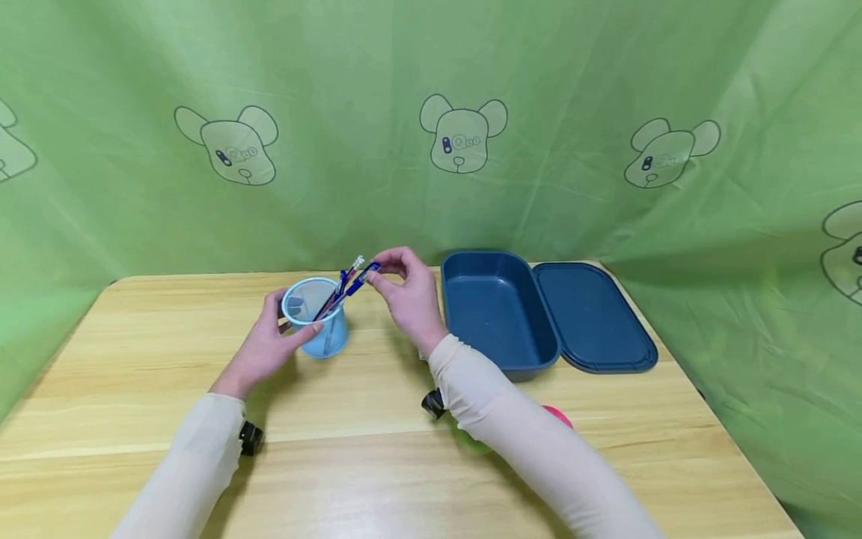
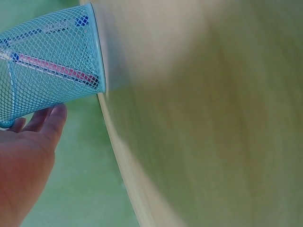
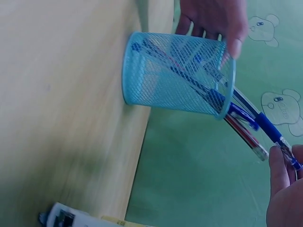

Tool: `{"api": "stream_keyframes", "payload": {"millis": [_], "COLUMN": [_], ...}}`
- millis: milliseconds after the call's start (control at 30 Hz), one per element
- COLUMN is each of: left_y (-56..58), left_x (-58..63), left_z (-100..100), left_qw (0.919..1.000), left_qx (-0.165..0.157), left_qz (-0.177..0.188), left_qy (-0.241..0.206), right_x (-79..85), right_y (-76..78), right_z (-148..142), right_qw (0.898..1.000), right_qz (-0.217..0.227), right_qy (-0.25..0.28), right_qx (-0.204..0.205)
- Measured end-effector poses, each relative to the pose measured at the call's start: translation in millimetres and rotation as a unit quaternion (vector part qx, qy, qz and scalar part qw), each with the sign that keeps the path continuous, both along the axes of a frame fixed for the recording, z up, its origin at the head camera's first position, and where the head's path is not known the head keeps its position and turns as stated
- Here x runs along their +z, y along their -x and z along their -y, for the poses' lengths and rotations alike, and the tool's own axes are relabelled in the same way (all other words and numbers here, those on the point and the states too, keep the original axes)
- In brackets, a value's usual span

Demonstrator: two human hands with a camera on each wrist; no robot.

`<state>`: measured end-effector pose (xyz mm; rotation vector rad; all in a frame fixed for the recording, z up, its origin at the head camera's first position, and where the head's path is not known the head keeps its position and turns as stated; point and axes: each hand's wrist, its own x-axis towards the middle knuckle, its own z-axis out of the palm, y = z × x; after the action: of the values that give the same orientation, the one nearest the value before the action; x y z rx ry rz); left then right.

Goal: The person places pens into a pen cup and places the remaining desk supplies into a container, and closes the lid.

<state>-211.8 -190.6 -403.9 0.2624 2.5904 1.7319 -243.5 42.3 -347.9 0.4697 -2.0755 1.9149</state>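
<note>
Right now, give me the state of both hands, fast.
Left hand: closed around the light-blue mesh cup.
Right hand: closed, pinching the upper end of a blue pen.

The animal face (image 1: 459, 155) printed on the curtain (image 1: 350, 195), upper centre of the head view, bore faint letters (image 1: 465, 141) starting "Q", otherwise unreadable

The right sleeve (image 1: 539, 442) partly hides a pink object (image 1: 558, 415); the left wrist view crops the cup (image 2: 54, 56).
</note>
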Motion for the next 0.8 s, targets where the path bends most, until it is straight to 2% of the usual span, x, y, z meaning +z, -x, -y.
{"api": "stream_keyframes", "payload": {"millis": [400,533,600,767,800], "left_y": [-1.4,0.2,0.5,0.2,0.2], "left_x": [-3.0,-1.3,-1.0,-1.6,-1.4], "left_z": [-2,-1,-1,1,1], "left_qw": [0.9998,0.9999,0.9999,0.9999,0.9999], "left_qx": [-0.006,-0.005,-0.003,-0.003,-0.003], "left_qz": [0.004,0.000,-0.003,-0.003,-0.003], "left_qy": [-0.016,-0.015,-0.013,-0.010,-0.010], "right_x": [-11.0,-11.5,-3.2,-5.7,-10.1], "right_y": [0.1,0.8,-6.6,-7.4,-3.7], "right_z": [9,9,9,7,6], "right_qw": [0.999,0.998,0.998,0.997,0.998], "right_qz": [0.026,0.032,0.037,0.039,0.037], "right_qy": [-0.025,-0.023,-0.026,-0.030,-0.030], "right_qx": [0.037,0.048,0.051,0.051,0.051]}}
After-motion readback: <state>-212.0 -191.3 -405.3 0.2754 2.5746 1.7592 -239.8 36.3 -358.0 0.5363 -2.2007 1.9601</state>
